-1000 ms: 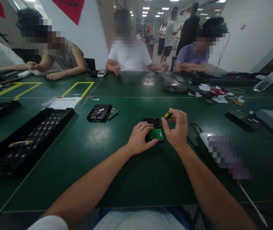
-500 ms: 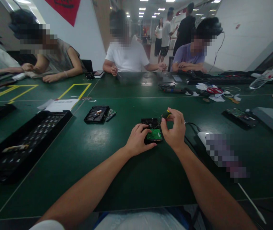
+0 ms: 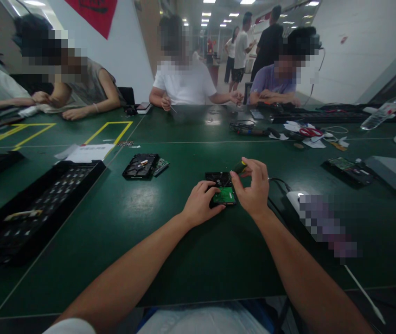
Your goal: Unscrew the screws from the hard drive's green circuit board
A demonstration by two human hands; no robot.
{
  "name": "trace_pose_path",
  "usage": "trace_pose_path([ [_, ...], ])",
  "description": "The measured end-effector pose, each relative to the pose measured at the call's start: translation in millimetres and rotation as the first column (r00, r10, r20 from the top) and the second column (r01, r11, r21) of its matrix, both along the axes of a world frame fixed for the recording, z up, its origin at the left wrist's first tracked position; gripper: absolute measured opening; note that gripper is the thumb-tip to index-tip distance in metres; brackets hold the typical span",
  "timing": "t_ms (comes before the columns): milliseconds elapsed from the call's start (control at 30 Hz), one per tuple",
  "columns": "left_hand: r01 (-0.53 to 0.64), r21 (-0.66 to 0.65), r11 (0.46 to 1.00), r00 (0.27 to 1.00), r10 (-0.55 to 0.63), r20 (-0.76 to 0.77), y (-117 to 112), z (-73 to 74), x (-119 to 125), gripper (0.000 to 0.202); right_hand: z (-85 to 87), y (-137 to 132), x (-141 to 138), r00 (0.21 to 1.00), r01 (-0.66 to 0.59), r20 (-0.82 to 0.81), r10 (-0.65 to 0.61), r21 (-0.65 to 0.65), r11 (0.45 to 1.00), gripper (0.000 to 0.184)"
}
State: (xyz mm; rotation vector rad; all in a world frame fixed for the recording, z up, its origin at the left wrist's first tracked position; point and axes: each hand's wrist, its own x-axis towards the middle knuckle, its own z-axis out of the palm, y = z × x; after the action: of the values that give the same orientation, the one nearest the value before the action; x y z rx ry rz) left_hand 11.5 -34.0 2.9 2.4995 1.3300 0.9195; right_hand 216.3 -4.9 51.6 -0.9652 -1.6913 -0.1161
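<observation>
I judge the hard drive (image 3: 219,178) dense, rigid and slick, best held by its side edges, not the fragile green circuit board (image 3: 224,196). Black, it lies flat on the table (image 3: 149,232) at my twelve o'clock. My left hand (image 3: 201,204) grips its seven o'clock corner; my right hand (image 3: 253,190) pinches a screwdriver (image 3: 239,167), tip seemingly at its one o'clock.

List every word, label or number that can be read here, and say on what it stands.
Nothing can be read.
Red banner: dark marks, too blurred.
Paper sheet: printed line, too small.
Bottle label: red print, too blurred.
Green board on the drive under the left hand: no legible marking.
</observation>
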Motion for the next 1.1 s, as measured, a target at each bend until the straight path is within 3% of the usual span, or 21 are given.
trace_pose_path([
  [467,0.008,0.007,1.0,1.0,-0.008,0.018,0.4,-1.5,-0.5,0.047,2.3,-3.6,-2.0,0.999,-0.043,0.0,0.043,0.006,0.999,0.048],
  [1100,0.006,-0.025,1.0,0.999,-0.006,0.036,1.1,-1.3,0.1,0.047,0.5,-2.1,0.1,1.0,-0.011,0.022,0.011,-0.018,1.0,0.045],
])
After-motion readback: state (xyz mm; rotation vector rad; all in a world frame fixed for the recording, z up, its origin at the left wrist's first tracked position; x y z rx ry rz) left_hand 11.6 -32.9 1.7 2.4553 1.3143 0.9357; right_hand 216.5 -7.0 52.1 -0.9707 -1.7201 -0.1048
